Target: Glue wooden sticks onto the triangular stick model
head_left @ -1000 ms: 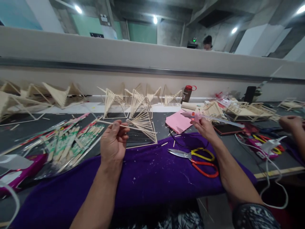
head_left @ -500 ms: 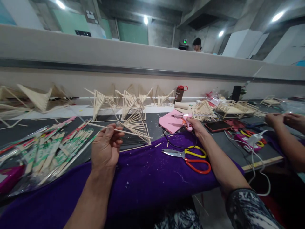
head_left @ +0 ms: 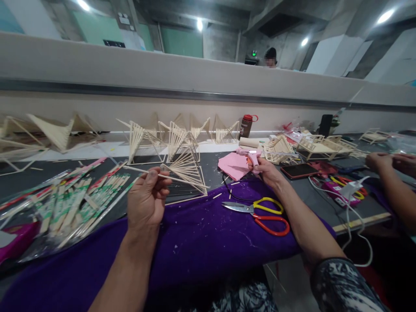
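Between thumb and fingertips, my left hand [head_left: 150,195] pinches a thin wooden stick [head_left: 138,169]. Just behind it lies a fan-shaped wooden stick model [head_left: 185,167], its slats spread over a frame. My right hand [head_left: 264,171] is wrapped round a pink glue gun [head_left: 254,158], whose nozzle points left above a pink sheet [head_left: 232,167]. Nearer to me, scissors [head_left: 238,207] with one yellow and one red handle lie spread on purple cloth [head_left: 208,247].
Finished stick models [head_left: 138,141] stand along the wall. Bagged sticks [head_left: 74,203] lie left. At the back are a red-capped bottle [head_left: 246,127] and small wooden furniture models [head_left: 318,147]. A phone [head_left: 298,170] and a power strip [head_left: 338,194] lie right, near another person's hands [head_left: 380,164].
The glue gun has tilted, its nozzle turning slightly and shifting a little left. My left hand keeps the stick almost still. The whole view has shifted slightly.
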`<state>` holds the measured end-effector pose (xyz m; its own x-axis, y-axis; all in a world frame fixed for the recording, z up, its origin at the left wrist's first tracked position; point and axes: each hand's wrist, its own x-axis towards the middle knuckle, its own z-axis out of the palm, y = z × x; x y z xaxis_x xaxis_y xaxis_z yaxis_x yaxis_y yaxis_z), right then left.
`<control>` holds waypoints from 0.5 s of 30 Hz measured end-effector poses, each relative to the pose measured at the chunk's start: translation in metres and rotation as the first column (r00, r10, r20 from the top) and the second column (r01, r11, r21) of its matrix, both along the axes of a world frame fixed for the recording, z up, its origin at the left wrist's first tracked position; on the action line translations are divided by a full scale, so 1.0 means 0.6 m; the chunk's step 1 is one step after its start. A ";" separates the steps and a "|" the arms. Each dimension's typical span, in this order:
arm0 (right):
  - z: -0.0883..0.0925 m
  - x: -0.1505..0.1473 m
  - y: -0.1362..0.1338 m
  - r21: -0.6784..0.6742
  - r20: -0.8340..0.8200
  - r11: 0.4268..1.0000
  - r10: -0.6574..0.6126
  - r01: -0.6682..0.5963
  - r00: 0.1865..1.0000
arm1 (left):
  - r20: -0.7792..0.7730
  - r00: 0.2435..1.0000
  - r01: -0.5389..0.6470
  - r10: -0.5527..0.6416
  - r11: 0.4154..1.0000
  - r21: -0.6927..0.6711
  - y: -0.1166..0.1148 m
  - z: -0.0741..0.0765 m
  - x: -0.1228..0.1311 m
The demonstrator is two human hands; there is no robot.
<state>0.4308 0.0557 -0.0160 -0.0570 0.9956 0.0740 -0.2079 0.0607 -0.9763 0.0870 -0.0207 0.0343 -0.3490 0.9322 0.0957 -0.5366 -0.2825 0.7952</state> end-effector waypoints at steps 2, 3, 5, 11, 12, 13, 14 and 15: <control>0.001 -0.001 -0.001 0.010 0.061 1.000 -0.010 0.010 0.998 | 0.007 1.000 -0.003 0.003 1.000 0.000 0.000 0.000 0.001; 0.000 -0.002 0.000 0.009 0.101 1.000 -0.026 0.025 0.995 | 0.008 1.000 -0.005 0.005 1.000 0.003 0.000 -0.001 0.001; -0.005 -0.002 0.008 -0.005 0.184 0.998 -0.066 0.068 0.981 | 0.007 1.000 -0.008 0.008 1.000 0.014 0.000 -0.002 0.001; -0.026 0.012 0.037 -0.039 0.463 0.974 -0.180 0.223 0.868 | 0.009 1.000 0.005 -0.005 1.000 0.026 -0.005 -0.006 0.000; -0.024 0.015 0.037 -0.030 0.503 0.967 -0.204 0.253 0.840 | 0.010 1.000 0.007 -0.007 0.999 0.033 -0.006 -0.006 -0.001; -0.019 0.017 0.034 -0.012 0.541 0.959 -0.232 0.284 0.808 | 0.009 1.000 0.010 -0.010 0.999 0.040 -0.007 -0.007 -0.001; -0.010 0.016 0.027 0.019 0.575 0.950 -0.265 0.311 0.774 | 0.007 1.000 0.014 -0.015 0.999 0.047 -0.008 -0.008 0.000; 0.002 0.011 0.017 0.063 0.603 0.943 -0.297 0.326 0.741 | 0.000 1.000 0.023 -0.023 0.998 0.053 -0.009 -0.008 0.001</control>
<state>0.4375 0.0660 -0.0149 0.2394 0.9670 0.0872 0.4388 -0.0276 -0.8982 0.0875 -0.0259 0.0294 -0.3272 0.9338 0.1450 -0.5439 -0.3116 0.7792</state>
